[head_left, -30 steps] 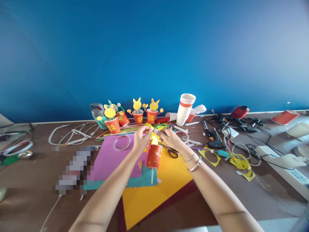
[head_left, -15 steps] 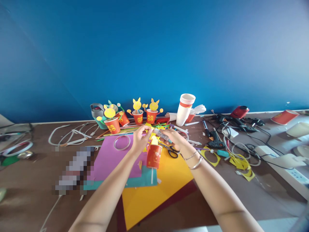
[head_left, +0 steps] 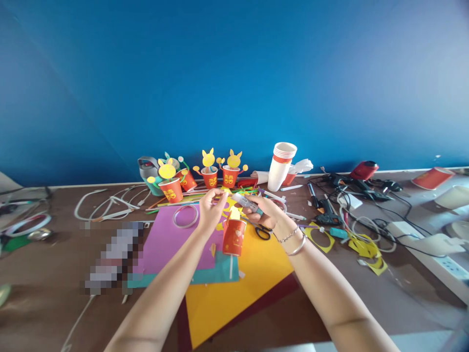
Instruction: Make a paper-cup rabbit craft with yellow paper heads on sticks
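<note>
A glue stick [head_left: 246, 203] is gripped in the right hand [head_left: 264, 211], slanting toward a yellow cutout [head_left: 224, 201] pinched by the left hand [head_left: 209, 210], just above a red cup [head_left: 233, 236].

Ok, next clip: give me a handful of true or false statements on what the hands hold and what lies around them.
1. The right hand holds a glue stick. True.
2. The red paper cup near the hands lies flat on its side. False: it stands upright over the yellow sheet.
3. The scissors are in the left hand. False: they lie on the table beside the right wrist.
4. A stack of white cups stands by the blue wall. True.
5. The tape ring lies on the pink sheet. True.
</note>
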The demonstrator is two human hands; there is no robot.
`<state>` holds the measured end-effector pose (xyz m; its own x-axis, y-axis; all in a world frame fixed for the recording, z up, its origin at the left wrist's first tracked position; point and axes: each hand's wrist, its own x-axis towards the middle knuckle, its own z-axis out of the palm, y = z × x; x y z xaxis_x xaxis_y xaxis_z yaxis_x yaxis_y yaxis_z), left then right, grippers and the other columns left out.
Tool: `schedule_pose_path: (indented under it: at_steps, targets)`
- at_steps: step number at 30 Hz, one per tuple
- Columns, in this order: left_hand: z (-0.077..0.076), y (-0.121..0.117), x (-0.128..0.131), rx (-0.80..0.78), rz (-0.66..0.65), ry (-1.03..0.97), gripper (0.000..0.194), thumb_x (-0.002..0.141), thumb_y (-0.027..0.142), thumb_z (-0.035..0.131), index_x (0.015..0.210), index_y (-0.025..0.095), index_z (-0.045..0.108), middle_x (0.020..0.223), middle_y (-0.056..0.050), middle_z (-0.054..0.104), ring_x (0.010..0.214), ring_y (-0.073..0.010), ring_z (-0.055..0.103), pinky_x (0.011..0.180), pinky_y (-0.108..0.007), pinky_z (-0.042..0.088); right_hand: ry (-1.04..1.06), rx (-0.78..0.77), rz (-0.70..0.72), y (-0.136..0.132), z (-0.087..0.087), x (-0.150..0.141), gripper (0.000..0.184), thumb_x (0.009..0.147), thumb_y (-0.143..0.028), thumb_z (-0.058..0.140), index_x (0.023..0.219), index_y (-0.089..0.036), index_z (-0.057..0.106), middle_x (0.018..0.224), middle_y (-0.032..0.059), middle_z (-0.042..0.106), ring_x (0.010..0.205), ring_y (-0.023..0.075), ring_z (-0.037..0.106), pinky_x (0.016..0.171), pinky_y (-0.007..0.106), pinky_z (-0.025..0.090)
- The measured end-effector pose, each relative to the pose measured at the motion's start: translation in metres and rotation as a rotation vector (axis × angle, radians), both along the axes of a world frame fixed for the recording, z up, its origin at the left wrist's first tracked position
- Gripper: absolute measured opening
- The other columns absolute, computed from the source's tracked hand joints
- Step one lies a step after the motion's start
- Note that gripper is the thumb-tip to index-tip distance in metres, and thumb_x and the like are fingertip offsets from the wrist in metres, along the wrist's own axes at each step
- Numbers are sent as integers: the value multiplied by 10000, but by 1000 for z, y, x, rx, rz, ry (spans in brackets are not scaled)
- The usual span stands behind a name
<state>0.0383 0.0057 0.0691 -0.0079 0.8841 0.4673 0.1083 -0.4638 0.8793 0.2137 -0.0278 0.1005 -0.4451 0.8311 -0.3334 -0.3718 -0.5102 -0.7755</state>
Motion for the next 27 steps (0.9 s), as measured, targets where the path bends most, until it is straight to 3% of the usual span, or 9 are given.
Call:
schedule_pose_path:
  at_steps: [3,10,20,27]
  targets:
    - [1,3,1,-68,41,-100,185,760,355,650,725,173,647,742,-36,717,693,-160,661,633,-250,511,-24,68,-11,-1,0,0,266,911,-383,459,906,-144,575,485,-50,441,347,44,264,343,173,175]
    - [4,1,4,-194,39,-181,137,699,310,668,693,173,673,713,-21,713,692,-157,660,656,-249,506,-287,371,-227,-3,-11,-11,293,826,-465,591,746,-184,601,533,-36,481,412,65,316,402,231,199]
    - [6,-2,7,-272,4,-242,193,668,347,708,716,162,687,724,-32,715,679,-159,653,639,-247,498,-565,637,-264,0,-22,-18,415,823,-576,542,724,-174,550,522,-48,432,450,76,356,422,219,242]
    - [4,-2,8,-331,-10,-307,209,655,361,726,714,162,697,699,-20,701,656,-143,634,643,-242,489,-844,866,-328,-1,-21,-17,415,847,-536,531,868,-136,635,655,-4,533,571,106,441,495,224,309]
